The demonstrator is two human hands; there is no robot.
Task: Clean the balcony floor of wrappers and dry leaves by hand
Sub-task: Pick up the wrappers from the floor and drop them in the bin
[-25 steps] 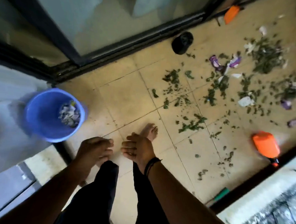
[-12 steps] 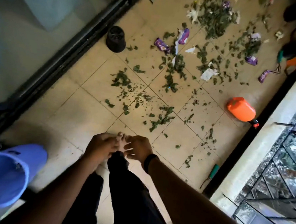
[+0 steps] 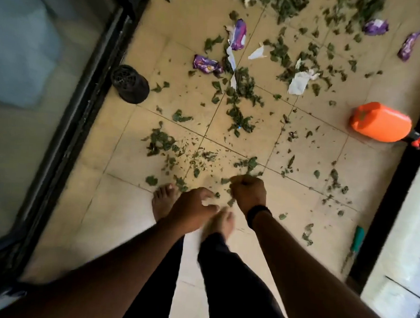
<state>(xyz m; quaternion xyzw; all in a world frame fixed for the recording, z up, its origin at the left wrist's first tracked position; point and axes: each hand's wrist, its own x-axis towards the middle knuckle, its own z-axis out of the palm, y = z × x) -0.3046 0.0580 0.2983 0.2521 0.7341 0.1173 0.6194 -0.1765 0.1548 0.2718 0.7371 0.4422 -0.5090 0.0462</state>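
Dry green leaves [image 3: 240, 111] lie scattered over the beige tiled floor [image 3: 127, 203], thickest toward the top. Among them are purple wrappers [image 3: 206, 64], one more [image 3: 238, 34] further up and two [image 3: 375, 26] at the top right, plus crumpled white paper [image 3: 299, 82]. My right hand [image 3: 248, 193] is down at the near edge of the litter, its fingers curled round a small clump of leaves. My left hand [image 3: 191, 209] hovers beside it over my bare feet, fingers loosely bent and holding nothing.
An orange container [image 3: 381, 122] lies on its side at the right by the dark threshold. A black pot [image 3: 130, 84] lies beside the glass sliding door's track [image 3: 83, 116] on the left. A green-handled tool [image 3: 356, 239] rests along the right edge.
The view has swung away from the blue bucket, which is out of sight now. Both hands moved forward to the nearest leaves, and my right hand has curled round some.
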